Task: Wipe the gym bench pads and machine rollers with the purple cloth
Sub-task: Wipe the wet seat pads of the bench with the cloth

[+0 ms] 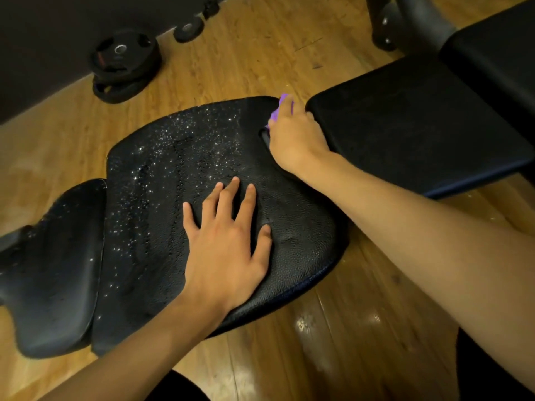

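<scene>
Here, a person is leaning over a black gym bench on a wood floor [260, 68]. The left hand [228, 244] is lying flat, fingers spread, empty, pressing the wide seat pad [162, 180], whose left part is glistening with droplets. The right hand [295, 137] is closing around the purple cloth [285, 98], bunching it at the pad's far edge, beside the gap to the backrest pad [419, 125]. Only a corner of cloth is showing. It looks soft, light and limp, best gripped wadded in the palm. The pebbled pad is probably firm but slick where wet. A narrower pad [55, 270] is sitting to the left; weight plates [124, 65] are lying by the wall.
</scene>
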`<state>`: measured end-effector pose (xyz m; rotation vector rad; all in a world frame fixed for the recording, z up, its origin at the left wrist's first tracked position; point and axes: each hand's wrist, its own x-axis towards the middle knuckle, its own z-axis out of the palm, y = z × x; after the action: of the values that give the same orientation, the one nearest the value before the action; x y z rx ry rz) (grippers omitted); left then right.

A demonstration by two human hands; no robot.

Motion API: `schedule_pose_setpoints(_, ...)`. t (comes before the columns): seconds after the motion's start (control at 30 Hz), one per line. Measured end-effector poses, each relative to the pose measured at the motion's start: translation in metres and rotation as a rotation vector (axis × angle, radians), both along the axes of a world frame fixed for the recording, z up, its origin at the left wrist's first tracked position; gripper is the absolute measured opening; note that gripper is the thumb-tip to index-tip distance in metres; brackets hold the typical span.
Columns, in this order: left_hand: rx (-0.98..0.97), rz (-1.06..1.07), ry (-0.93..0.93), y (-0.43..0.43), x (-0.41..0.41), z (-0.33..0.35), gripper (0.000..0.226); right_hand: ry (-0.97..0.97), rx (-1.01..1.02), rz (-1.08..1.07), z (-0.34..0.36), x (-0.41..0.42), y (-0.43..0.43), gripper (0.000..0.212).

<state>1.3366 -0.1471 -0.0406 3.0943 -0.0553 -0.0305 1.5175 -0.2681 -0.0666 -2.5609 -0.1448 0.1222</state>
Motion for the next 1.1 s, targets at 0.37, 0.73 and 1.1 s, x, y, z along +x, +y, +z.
schedule_pose_setpoints(0.37,0.000,-0.005,-0.010,-0.005,-0.001,0.002,0.072,-0.124,-0.150,0.146,-0.004,-0.056,-0.016,0.069)
schedule_pose_setpoints(0.73,0.020,-0.013,-0.021,0.000,-0.001,0.001,0.070,-0.320,-0.082,0.284,-0.019,-0.140,-0.045,0.060)
schedule_pose_setpoints(1.1,0.022,-0.004,0.026,0.000,-0.003,0.002,0.073,-0.199,-0.189,0.228,0.000,-0.074,-0.013,0.072)
